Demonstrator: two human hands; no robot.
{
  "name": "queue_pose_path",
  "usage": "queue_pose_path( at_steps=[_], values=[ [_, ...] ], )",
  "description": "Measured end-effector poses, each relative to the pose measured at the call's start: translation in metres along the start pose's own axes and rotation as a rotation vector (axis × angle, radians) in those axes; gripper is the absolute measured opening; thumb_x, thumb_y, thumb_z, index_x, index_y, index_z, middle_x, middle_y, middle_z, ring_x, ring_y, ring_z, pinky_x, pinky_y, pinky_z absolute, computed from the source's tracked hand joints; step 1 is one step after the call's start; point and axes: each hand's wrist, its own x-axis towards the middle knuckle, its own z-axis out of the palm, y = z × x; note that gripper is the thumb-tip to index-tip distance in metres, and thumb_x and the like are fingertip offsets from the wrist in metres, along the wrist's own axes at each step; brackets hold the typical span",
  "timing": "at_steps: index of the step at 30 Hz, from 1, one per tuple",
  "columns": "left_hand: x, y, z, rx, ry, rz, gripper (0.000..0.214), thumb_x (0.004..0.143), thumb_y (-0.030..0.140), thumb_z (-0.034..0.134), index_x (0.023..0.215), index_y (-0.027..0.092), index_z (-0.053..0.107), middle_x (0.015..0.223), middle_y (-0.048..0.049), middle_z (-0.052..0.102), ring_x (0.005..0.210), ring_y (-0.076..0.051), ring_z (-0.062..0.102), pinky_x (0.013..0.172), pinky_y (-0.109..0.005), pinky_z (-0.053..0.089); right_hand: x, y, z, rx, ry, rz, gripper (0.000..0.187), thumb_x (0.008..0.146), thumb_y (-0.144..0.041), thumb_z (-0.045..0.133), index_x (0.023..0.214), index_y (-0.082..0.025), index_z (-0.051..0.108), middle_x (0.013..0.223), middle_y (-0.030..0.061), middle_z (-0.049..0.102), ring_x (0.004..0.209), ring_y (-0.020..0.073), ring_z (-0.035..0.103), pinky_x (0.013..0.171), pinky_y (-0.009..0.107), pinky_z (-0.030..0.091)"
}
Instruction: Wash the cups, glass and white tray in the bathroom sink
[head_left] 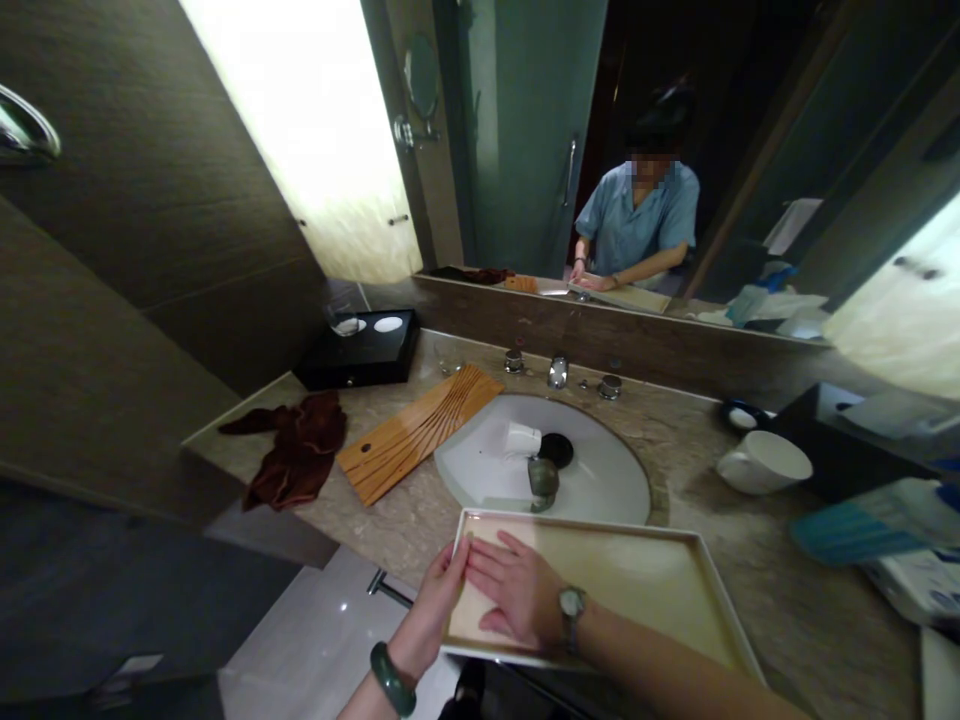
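Note:
A shallow cream tray with a raised white rim (622, 522) is at the front of the counter, overlapping the sink's near edge. My left hand (441, 592) grips its left side, thumb over the rim. Flat on the tray's inside, near that same end, lies my right hand (521, 592) with its fingers stretched out. The left wrist carries a green bangle, the right a watch. Behind the tray, the white oval sink (615, 470) holds a white cup (523, 440) on its side, a small dark green pot (543, 480) and a round black piece (556, 450).
A striped wooden board (420, 430) reaches the sink's left edge, beside a crumpled brown cloth (300, 450). A black box (360, 352) stands in the back corner. To the right are a white mug (765, 463) and a blue bottle (862, 522). Taps (557, 372) line the back.

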Motion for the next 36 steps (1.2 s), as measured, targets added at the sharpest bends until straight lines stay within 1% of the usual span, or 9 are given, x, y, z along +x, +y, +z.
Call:
queue_pose_path(
  at_steps=[3,10,13,18,22,26,29,32,36],
  values=[
    [-0.003,0.003,0.003,-0.047,-0.018,-0.034,0.096,0.059,0.065,0.082,0.128,0.007,0.048,0.118,-0.0204,0.068,0.102,-0.028,0.068,0.081,-0.033,0.055,-0.017,0.015,-0.01,-0.087,0.065,0.169,0.065,0.099,-0.045,0.046,0.154,-0.013,0.032,0.161,0.0074,0.025,0.151,0.021,0.019,0.126,0.044,0.011],
    [-0.005,-0.001,0.002,-0.038,-0.014,-0.014,0.101,0.056,0.061,0.086,0.131,0.004,0.049,0.117,-0.0223,0.068,0.096,-0.031,0.07,0.087,-0.039,0.057,-0.179,0.065,-0.022,-0.305,0.0,0.83,0.061,0.1,-0.029,0.03,0.157,-0.01,0.018,0.163,0.0051,-0.001,0.153,0.0229,0.006,0.125,0.047,0.012],
    [-0.005,0.001,0.004,-0.026,0.002,-0.028,0.095,0.065,0.055,0.083,0.135,0.002,0.047,0.113,-0.0217,0.07,0.094,-0.032,0.071,0.081,-0.038,0.059,-0.153,0.039,-0.007,-0.205,0.024,0.793,0.068,0.093,-0.021,0.039,0.157,-0.005,0.019,0.163,0.0086,0.001,0.153,0.0252,0.004,0.125,0.048,0.008],
    [-0.005,0.009,0.009,0.077,0.128,-0.084,0.055,0.093,0.032,0.061,0.141,0.009,0.046,0.109,-0.015,0.073,0.092,-0.022,0.072,0.08,-0.029,0.058,-0.06,0.01,0.006,0.06,0.131,0.215,0.055,0.098,-0.044,0.048,0.151,-0.031,0.039,0.162,-0.0053,0.024,0.152,0.0202,0.011,0.124,0.052,0.007],
    [-0.001,0.009,0.004,0.11,0.09,-0.101,0.066,0.091,0.041,0.062,0.145,0.009,0.041,0.102,-0.0149,0.074,0.086,-0.025,0.073,0.077,-0.033,0.059,-0.103,0.041,-0.026,-0.089,0.122,0.41,0.081,0.089,-0.058,0.06,0.155,-0.02,0.032,0.162,0.0062,0.021,0.152,0.0244,0.015,0.124,0.053,0.009],
    [-0.006,0.01,0.008,0.073,0.084,-0.074,0.061,0.092,0.037,0.061,0.143,0.008,0.043,0.104,-0.0145,0.074,0.093,-0.025,0.072,0.076,-0.032,0.059,-0.191,0.057,-0.055,-0.468,-0.014,0.761,0.074,0.087,-0.028,0.068,0.147,0.004,0.039,0.155,0.0278,0.026,0.145,0.0375,0.028,0.122,0.051,0.02],
    [-0.011,0.013,0.015,0.045,0.127,-0.067,0.052,0.093,0.03,0.059,0.137,0.004,0.048,0.109,-0.0156,0.072,0.093,-0.021,0.072,0.075,-0.026,0.058,-0.219,0.041,-0.048,-0.554,-0.11,0.69,0.048,0.09,-0.021,0.06,0.128,0.009,0.059,0.129,0.0314,0.057,0.13,0.0383,0.049,0.123,0.049,0.017],
    [-0.01,0.011,0.014,0.038,0.118,-0.067,0.058,0.089,0.036,0.065,0.134,0.003,0.05,0.111,-0.0171,0.071,0.092,-0.022,0.072,0.074,-0.025,0.058,-0.198,0.013,-0.019,-0.396,-0.086,0.702,0.052,0.093,-0.035,0.058,0.125,0.006,0.062,0.132,0.0315,0.055,0.136,0.0409,0.043,0.123,0.052,0.014],
    [-0.002,0.002,0.006,0.004,0.063,-0.061,0.1,0.057,0.055,0.087,0.135,0.006,0.048,0.116,-0.0179,0.07,0.103,-0.029,0.069,0.08,-0.031,0.059,-0.128,-0.01,0.007,-0.069,-0.02,0.476,0.08,0.091,-0.05,0.06,0.148,0.001,0.039,0.159,0.0232,0.016,0.151,0.0337,0.011,0.125,0.045,0.008]
  ],
)
